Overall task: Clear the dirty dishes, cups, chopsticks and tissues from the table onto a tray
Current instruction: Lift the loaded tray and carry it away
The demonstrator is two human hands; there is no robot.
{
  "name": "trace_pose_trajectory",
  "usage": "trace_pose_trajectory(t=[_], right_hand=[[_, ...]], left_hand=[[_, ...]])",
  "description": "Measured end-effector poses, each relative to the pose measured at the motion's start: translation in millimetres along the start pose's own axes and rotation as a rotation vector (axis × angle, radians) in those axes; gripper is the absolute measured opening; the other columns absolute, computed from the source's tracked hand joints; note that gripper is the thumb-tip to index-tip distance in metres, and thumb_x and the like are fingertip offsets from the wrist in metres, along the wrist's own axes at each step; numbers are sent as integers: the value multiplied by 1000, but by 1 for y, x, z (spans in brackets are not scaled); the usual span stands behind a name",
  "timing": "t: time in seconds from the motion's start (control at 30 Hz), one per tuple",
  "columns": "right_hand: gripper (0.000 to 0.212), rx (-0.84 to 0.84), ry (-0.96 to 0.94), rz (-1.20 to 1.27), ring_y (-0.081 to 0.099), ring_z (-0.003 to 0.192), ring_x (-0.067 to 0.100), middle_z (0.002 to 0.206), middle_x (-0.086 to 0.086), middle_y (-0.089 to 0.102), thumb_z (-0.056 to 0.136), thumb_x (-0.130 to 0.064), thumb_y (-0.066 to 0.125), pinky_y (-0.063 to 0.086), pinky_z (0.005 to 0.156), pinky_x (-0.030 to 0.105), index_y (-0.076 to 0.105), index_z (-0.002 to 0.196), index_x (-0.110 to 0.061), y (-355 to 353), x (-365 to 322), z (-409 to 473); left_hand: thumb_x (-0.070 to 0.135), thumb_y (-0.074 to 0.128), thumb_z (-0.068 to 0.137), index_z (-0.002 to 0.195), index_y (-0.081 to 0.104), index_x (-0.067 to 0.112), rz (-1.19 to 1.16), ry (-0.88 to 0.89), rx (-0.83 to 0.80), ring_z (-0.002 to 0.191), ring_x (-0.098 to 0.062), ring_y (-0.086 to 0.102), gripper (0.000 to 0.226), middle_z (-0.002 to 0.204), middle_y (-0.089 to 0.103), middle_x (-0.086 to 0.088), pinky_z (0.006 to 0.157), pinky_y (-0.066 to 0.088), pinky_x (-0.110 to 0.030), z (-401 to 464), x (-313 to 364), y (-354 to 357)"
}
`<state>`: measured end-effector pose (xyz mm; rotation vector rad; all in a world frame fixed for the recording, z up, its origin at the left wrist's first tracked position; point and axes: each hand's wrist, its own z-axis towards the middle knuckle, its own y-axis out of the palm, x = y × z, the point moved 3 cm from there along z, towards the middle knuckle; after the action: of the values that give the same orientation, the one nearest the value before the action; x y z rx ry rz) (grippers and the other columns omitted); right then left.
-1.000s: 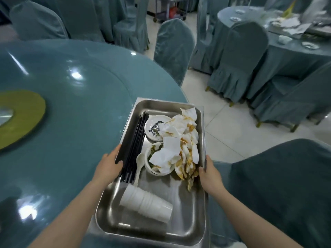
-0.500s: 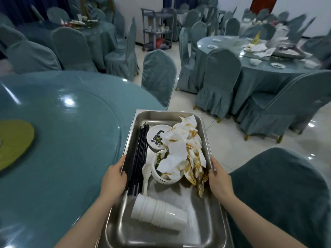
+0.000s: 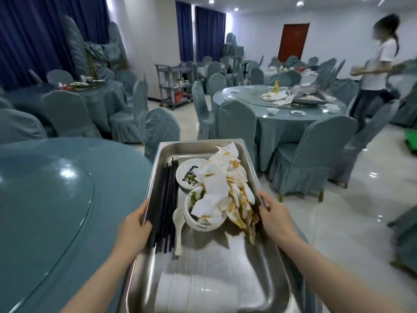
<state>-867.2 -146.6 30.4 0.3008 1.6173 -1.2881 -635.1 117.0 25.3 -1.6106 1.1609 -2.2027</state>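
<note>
both hands, left grip (image 3: 133, 229) and right grip (image 3: 274, 219), are clamped on the side rims of the tray (image 3: 259, 263) carrying chopsticks (image 3: 167, 206), bowl (image 3: 198, 216) and tissues (image 3: 222, 181).

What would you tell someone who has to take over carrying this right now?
Left hand grips the tray's left rim; right hand grips its right rim.
On the metal tray: black chopsticks along the left side, a white spoon, a small plate, a bowl, stained tissues piled over both, and stacked white cups lying nearest you.
Done: the visible part of the near table shows no dishes.
Left: probably carry the tray away, keeping it level.
</note>
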Motion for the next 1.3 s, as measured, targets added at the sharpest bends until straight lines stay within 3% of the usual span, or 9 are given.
trace_pose_trajectory(t=[0.13,0.27,0.5,0.57,0.7,0.83,1.07,1.2,1.3], right_hand=[[49,40,8,-36,50,123,20,135,-4,56,95,-12,44,42,102,37,47,140,-30,-72,22,17],[48,107,22,-26,53,119,17,126,-9,60,93,-9,44,42,94,30,50,136,-32,-131,41,14],[48,294,199,-55,53,121,22,135,0,57,94,-12,46,43,104,42,48,139,-29,-208,86,-21],[47,361,233,-28,59,110,19,128,-1,62,93,-12,47,48,96,39,50,136,-30,-228,98,-36],[48,478,279,-32,57,104,11,124,-4,64,90,-10,48,45,88,27,55,134,-27,-273,124,-60],[48,505,335,-33,56,116,17,127,-5,62,91,-10,47,46,99,35,54,135,-27,-310,153,-65],[48,501,364,-29,59,99,10,126,-1,62,91,-9,48,44,71,17,52,136,-26,-384,244,-24],[50,474,365,-18,59,108,16,128,2,61,89,-8,50,48,83,24,52,136,-24,-425,284,20],[51,406,352,-17,57,111,16,130,1,60,88,-8,55,44,83,24,52,136,-24,-447,306,60]], left_hand=[[-5,51,82,139,46,28,-100,66,-27,79,-13,60,66,104,67,7,62,39,-16,-5,62,41],[-2,53,83,140,45,26,-102,105,-84,98,-24,62,64,117,65,-4,81,47,-31,-1,108,77],[-2,54,81,133,54,28,-182,251,-203,81,-12,59,60,104,68,4,69,45,-24,-6,179,140],[0,54,81,132,54,31,-188,277,-268,76,-17,61,60,97,70,1,63,46,-27,-8,196,160],[1,54,82,136,50,31,-164,365,-380,88,-28,64,61,108,70,-8,82,53,-40,-16,241,202],[0,56,81,134,52,27,-183,420,-412,81,-21,58,60,106,69,-12,72,47,-32,-26,281,246],[-1,55,79,135,52,27,-162,389,-454,81,-19,58,63,108,70,-10,70,45,-29,-42,345,352],[-5,54,79,136,52,21,-192,347,-433,107,-20,59,63,124,64,-2,89,45,-31,-48,378,401],[-3,54,80,138,49,22,-189,294,-413,112,-20,58,63,129,61,-2,93,45,-31,-38,398,428]])
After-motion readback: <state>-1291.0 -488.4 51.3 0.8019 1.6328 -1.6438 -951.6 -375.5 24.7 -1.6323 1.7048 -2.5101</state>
